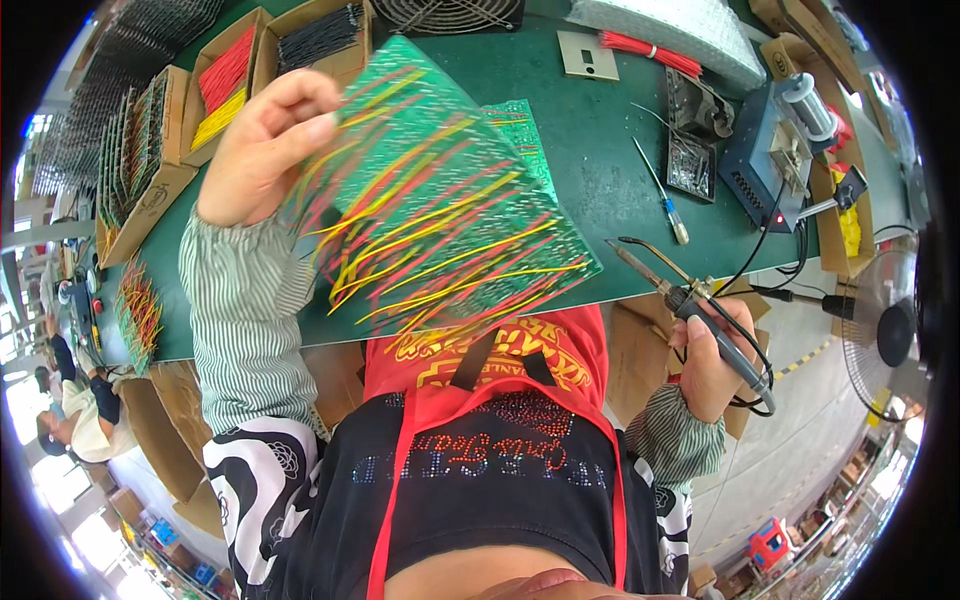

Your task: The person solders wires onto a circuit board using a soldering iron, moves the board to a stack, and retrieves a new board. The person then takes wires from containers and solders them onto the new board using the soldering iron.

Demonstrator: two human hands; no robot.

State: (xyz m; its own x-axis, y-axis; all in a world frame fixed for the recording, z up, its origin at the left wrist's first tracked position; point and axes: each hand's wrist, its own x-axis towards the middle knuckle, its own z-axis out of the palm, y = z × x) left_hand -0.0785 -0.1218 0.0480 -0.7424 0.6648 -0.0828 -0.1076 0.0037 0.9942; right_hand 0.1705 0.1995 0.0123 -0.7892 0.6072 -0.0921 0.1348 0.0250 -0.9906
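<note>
My left hand (262,150) pinches the upper left edge of a large green circuit board (405,105) between thumb and fingers. The board is held up, tilted, over the table's front edge, and looks slightly smeared by motion. Rows of red and yellow wires (440,200) stick out of it and hang toward me. My right hand (712,365) is wrapped round the grey handle of a soldering iron (737,355). The iron's tip points up and left, apart from the board, with a thin feed tube alongside it. Partly hidden behind the held board lies another green board (535,165) with wires.
Boxes of red wires (228,70), black wires (318,38) and upright boards (135,150) line the far left. A blue solder feeder (765,150) with a spool stands at right. A brush (675,215) lies nearer. A fan (880,330) stands at far right.
</note>
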